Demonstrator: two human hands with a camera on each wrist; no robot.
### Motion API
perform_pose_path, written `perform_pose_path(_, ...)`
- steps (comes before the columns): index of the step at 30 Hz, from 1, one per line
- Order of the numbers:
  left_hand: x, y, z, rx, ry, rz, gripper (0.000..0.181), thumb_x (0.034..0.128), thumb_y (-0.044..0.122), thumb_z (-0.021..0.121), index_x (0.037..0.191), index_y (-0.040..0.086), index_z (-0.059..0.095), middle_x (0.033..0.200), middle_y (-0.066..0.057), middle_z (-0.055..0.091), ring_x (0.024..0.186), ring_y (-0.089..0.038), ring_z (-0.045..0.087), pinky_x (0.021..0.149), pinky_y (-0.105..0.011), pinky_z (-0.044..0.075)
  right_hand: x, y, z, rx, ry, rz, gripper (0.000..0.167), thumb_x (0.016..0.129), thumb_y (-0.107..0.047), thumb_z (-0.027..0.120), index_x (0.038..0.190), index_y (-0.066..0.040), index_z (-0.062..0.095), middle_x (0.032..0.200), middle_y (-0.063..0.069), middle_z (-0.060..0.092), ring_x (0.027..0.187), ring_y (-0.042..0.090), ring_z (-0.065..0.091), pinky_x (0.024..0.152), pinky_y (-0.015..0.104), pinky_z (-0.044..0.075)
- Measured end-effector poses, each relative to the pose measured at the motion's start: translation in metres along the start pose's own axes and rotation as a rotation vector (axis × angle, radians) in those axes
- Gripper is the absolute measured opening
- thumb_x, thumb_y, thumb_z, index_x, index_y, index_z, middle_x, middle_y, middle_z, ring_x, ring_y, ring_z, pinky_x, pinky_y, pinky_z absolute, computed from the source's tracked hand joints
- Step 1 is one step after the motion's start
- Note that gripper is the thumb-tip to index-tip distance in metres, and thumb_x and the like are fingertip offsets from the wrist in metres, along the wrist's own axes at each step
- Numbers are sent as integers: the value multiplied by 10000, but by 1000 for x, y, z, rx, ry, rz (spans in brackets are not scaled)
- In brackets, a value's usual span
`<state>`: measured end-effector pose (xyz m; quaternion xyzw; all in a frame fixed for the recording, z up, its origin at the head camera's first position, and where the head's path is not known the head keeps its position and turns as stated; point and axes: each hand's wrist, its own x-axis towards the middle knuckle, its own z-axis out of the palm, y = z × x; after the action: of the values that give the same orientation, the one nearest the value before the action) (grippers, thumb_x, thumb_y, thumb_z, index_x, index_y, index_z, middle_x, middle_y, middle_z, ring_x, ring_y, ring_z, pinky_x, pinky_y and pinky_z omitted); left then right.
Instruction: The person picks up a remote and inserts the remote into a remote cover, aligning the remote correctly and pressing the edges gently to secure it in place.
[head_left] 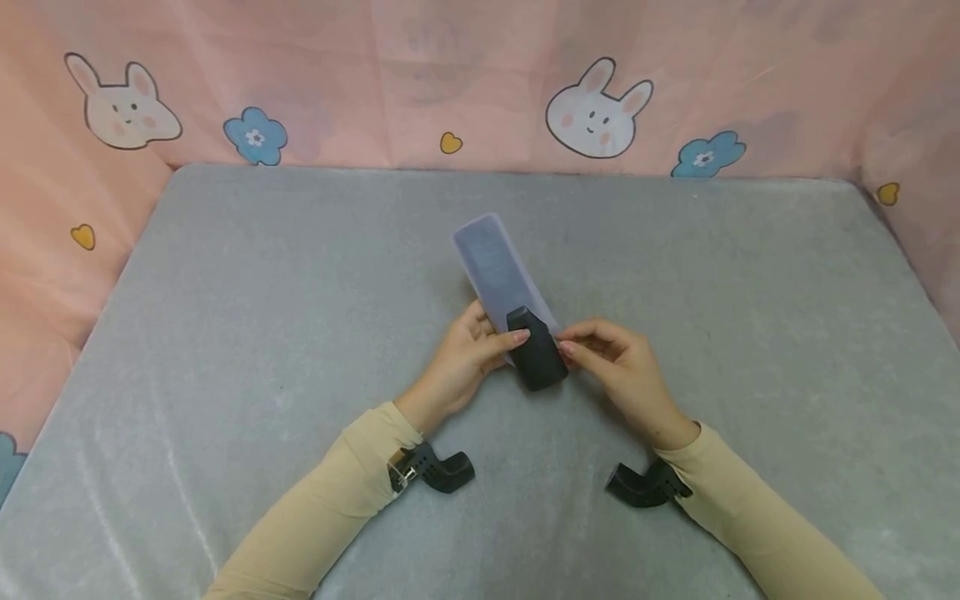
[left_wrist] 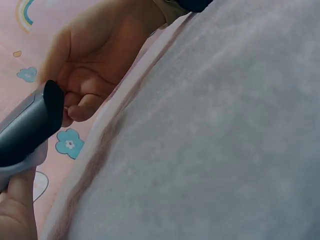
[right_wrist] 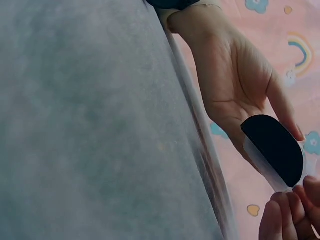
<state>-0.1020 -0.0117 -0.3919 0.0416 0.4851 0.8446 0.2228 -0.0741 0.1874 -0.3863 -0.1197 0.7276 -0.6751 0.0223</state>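
Note:
A long translucent, pale-lilac case with rounded corners slants away from me over the middle of the table. On its near end lies a smooth black object with an angled tip; its kind is not clear. My left hand grips both, thumb on the black object and fingers beneath the case. My right hand pinches the case's right edge beside the black object. In the right wrist view, the object's flat black end is half-round. Curled fingers of my right hand appear in the left wrist view.
A grey cloth-covered table spreads around the hands. Behind it hangs a pink curtain printed with rabbits, flowers and hearts. Black wrist devices stick out inward from both beige sleeves.

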Motion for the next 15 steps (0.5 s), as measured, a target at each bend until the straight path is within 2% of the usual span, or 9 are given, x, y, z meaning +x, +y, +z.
perform_pose_path(6, -2, 1, 1, 10, -88, -44, 429, 899, -98, 450, 1310, -66, 329, 1262, -310, 484, 1003, -161, 595, 850, -320, 504, 1, 0, 1, -11, 49, 26, 129, 866, 31, 640, 965, 112, 659, 902, 38, 659, 822, 126, 618, 715, 223, 516)
perform_pose_path(15, -3, 2, -1, -25, -148, -79, 457, 915, -93, 402, 1354, -41, 286, 1282, -228, 465, 1032, -159, 570, 838, -318, 500, 0, 2, 1, -16, 35, 24, 139, 853, 55, 643, 969, 131, 656, 915, 36, 661, 873, 159, 598, 756, 221, 503)
